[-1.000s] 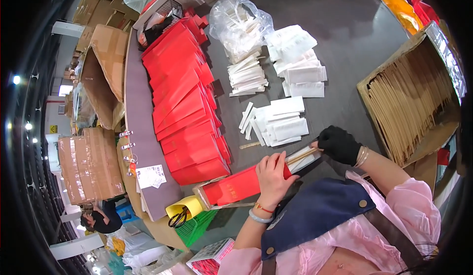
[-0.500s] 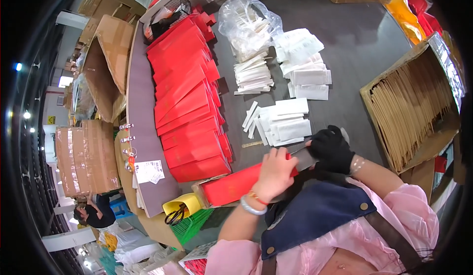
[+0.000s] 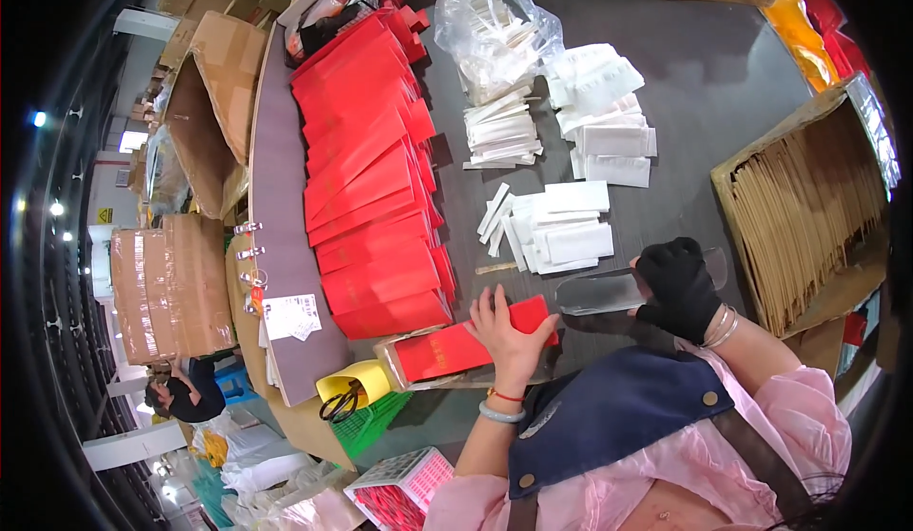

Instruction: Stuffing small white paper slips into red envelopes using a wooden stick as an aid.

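Note:
My left hand (image 3: 514,339), bare, rests with fingers spread on a red paper packet (image 3: 437,353) near the table's front edge. The packet lies lengthwise, its left end inside a small cardboard box (image 3: 390,367). Over the table to the right, my right hand (image 3: 677,289) in a black fingerless glove is closed around a long translucent plastic strip (image 3: 599,295) with rounded ends. The strip sticks out on both sides of the glove. Just beyond it lies a loose pile of small white paper slips (image 3: 571,236).
A long overlapping row of red packets (image 3: 366,198) runs along the left. Farther back are more white slips (image 3: 618,141) and a clear plastic bag (image 3: 495,32). On the right stands an open carton (image 3: 799,217) of brown envelopes. A yellow holder (image 3: 366,379) with black-handled scissors hangs at the front left.
My right hand has moved right with the plastic strip, away from my left hand. My left hand's fingers have spread out on the red packet. The whole view has shifted slightly.

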The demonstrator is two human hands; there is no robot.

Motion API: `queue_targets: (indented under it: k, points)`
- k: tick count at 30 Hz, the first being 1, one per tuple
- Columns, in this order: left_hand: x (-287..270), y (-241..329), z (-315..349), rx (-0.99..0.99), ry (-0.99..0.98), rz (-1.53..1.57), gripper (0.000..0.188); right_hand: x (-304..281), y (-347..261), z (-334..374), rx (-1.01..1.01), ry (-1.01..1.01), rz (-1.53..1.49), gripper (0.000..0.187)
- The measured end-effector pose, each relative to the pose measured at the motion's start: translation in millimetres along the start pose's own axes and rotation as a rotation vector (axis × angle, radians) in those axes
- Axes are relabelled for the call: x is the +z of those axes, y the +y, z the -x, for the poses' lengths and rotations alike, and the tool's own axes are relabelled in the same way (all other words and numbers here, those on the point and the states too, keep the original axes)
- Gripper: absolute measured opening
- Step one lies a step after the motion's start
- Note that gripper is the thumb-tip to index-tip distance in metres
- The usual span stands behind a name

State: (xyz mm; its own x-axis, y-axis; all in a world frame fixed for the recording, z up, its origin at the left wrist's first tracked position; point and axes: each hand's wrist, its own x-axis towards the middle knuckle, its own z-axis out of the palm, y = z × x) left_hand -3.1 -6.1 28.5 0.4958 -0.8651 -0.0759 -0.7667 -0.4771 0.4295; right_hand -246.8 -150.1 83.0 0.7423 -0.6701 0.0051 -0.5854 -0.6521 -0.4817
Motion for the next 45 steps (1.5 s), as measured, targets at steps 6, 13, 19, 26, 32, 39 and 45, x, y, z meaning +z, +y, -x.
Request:
queue_targets:
  k: [6,13,19,26,32,39,45]
  points:
    - [-3.3,-8.2,-1.3,-0.008,-0.013,0.097,0.094,13.6,-4.3,-5.5,-0.108,-0.101,-0.021,0.056]
    - [1.8,-13.7,-33.5,0.132,-0.052,0.243,0.063,73.2,-17.2,-24.6,-0.238,-0.013,-0.115,0.074]
    - [13.5,-19.3,-94.8,-0.04,0.011,0.066,0.021,-5.0,75.6,32.7,0.291,0.489,-0.141,0.04]
    - [1.7,38.8,-101.6,0.571,0.06,0.071,0.012,-32.5,242.7,207.1,0.804,0.555,0.337,0.034]
    - [18.8,38.6,-99.1,0.59,0.012,0.083,0.027,-34.5,237.1,189.3,0.89,0.406,0.343,0.026]
    - [21.9,37.7,-97.3,0.63,0.01,0.052,0.029,-14.7,252.4,204.4,0.93,0.535,0.506,0.032]
    - [-9.5,57.4,-80.2,0.335,-0.263,0.397,0.017,-27.9,235.7,199.2,0.929,0.359,0.469,0.035]
